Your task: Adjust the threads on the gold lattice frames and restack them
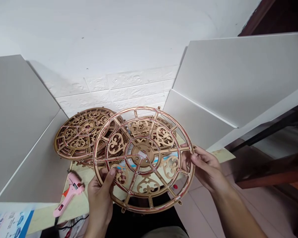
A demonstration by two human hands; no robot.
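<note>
A gold openwork disc (149, 152), its scrolls laced by red wiring, is tilted over the table's (80, 206) edge. The left hand (101, 193) and right hand (208, 167) grip its 2 sides, thumbs in front, fingers curled behind. It partly hides stacked similar discs (85, 128); a pink glue gun (70, 193) lies left.
</note>
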